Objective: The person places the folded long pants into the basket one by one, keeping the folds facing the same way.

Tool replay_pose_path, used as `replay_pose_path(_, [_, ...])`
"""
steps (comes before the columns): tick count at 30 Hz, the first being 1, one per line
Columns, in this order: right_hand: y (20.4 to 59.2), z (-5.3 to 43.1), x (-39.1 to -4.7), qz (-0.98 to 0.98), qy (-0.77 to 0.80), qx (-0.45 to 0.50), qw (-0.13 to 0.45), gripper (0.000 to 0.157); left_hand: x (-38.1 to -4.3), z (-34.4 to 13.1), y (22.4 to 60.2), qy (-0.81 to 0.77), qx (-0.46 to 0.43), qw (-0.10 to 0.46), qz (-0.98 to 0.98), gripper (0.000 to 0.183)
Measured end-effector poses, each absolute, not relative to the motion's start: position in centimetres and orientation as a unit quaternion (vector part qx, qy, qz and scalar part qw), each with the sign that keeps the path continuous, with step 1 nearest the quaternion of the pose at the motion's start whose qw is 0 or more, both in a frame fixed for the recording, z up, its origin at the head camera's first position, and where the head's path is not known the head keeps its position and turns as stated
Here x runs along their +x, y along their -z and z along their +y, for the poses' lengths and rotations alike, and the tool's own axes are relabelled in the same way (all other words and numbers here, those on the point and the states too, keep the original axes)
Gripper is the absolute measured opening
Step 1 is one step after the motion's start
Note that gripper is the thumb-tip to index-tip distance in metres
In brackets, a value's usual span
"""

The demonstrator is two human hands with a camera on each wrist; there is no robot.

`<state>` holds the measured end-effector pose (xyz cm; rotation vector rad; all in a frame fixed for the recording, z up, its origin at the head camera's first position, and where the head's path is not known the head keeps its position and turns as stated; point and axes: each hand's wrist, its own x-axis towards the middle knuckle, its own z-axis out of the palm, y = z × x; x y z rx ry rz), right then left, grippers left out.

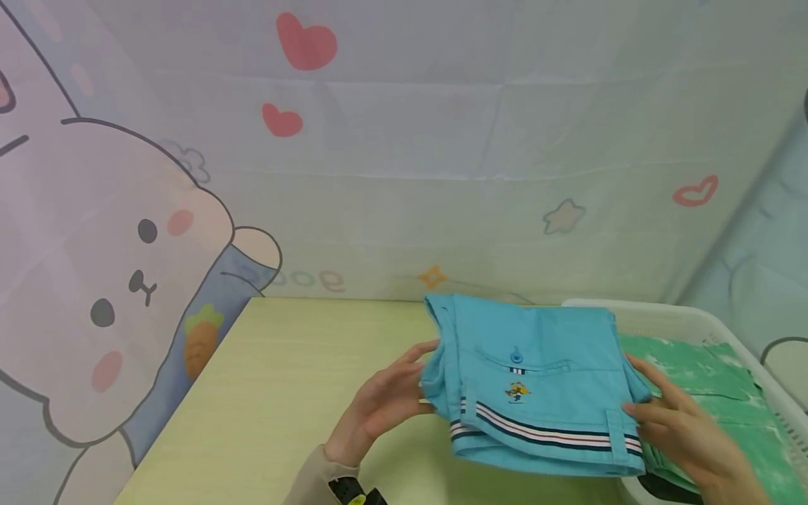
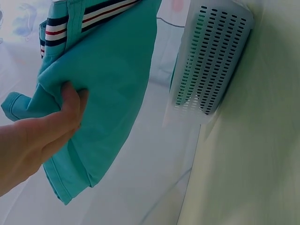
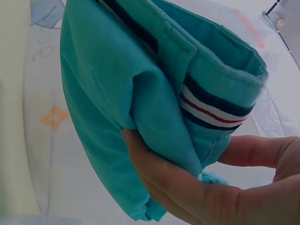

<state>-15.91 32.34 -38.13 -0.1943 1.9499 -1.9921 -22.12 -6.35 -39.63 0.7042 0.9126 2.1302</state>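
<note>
A folded pair of light blue trousers (image 1: 536, 379) is held up above the right part of the table. Its waistband bears dark, white and red stripes, and a back pocket shows a button and a small embroidered figure. My left hand (image 1: 388, 403) grips the trousers' left edge, its fingertips partly hidden behind the cloth. On the opposite edge, my right hand (image 1: 688, 421) pinches the fabric between thumb and fingers. In the right wrist view, the thumb and fingers of the right hand (image 3: 187, 187) lie on either side of the cloth near the striped waistband (image 3: 213, 105).
A white perforated basket (image 1: 713, 322) stands at the table's right, behind and beside the right hand. Green patterned cloth (image 1: 726, 400) lies folded inside it. The pale yellow table (image 1: 303, 379) stretches to the left. A printed curtain (image 1: 410, 175) hangs behind the table.
</note>
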Motion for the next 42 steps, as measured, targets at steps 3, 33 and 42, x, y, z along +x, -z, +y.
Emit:
replay_pose_path(3, [38.0, 32.3, -15.7, 0.714, 0.682, -0.035, 0.153, 0.074, -22.2, -5.9, 39.8, -0.822, 0.293, 0.354, 0.336, 0.043])
replay_pose_path(33, [39.0, 36.7, -15.4, 0.711, 0.684, 0.015, 0.164, 0.081, -21.9, -2.3, 40.9, -0.816, 0.246, 0.440, 0.283, 0.057])
replay_pose_path(42, [39.0, 37.1, -14.9, 0.726, 0.668, 0.025, 0.162, 0.082, -21.8, -1.3, 41.0, -0.821, 0.237, 0.450, 0.262, 0.057])
